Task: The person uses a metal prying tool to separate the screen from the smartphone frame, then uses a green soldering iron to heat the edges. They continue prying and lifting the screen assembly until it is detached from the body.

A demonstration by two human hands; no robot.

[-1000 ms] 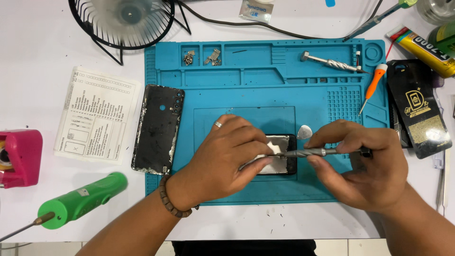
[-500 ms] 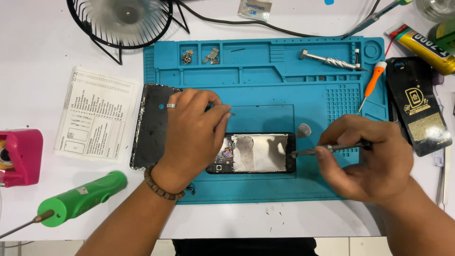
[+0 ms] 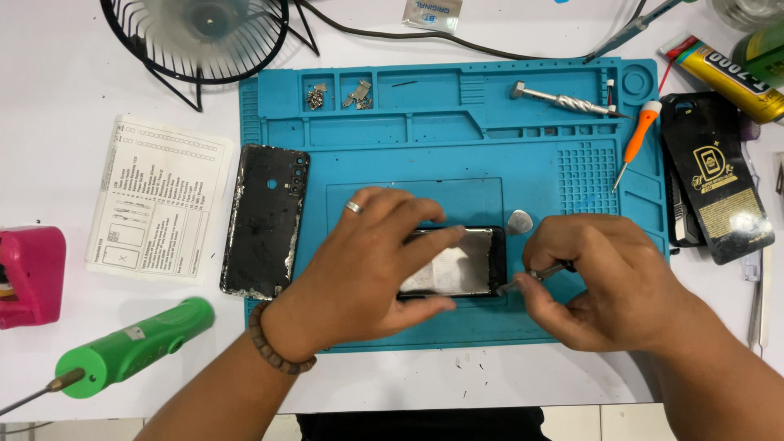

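Note:
An opened phone (image 3: 461,265) with a silvery inner plate lies on the blue work mat (image 3: 457,147). My left hand (image 3: 367,269) covers its left part and grips its edges, thumb along the near side. My right hand (image 3: 608,282) pinches slim metal tweezers (image 3: 535,275), whose tip touches the phone's right end. A grey pick (image 3: 518,221) lies just beyond the phone. The phone's black back cover (image 3: 265,220) lies at the mat's left edge.
Small screws and brackets (image 3: 339,95) sit in the mat's top trays, with a metal tool (image 3: 563,100) and an orange screwdriver (image 3: 633,145). A fan (image 3: 200,37), paper sheet (image 3: 159,200), green tool (image 3: 135,347), pink box (image 3: 28,276), black package (image 3: 719,175) and glue tube (image 3: 723,65) surround the mat.
My left hand went left toward the back cover, uncovering the phone, and has come back onto the phone. My right hand with the tweezers stayed at the phone's right end.

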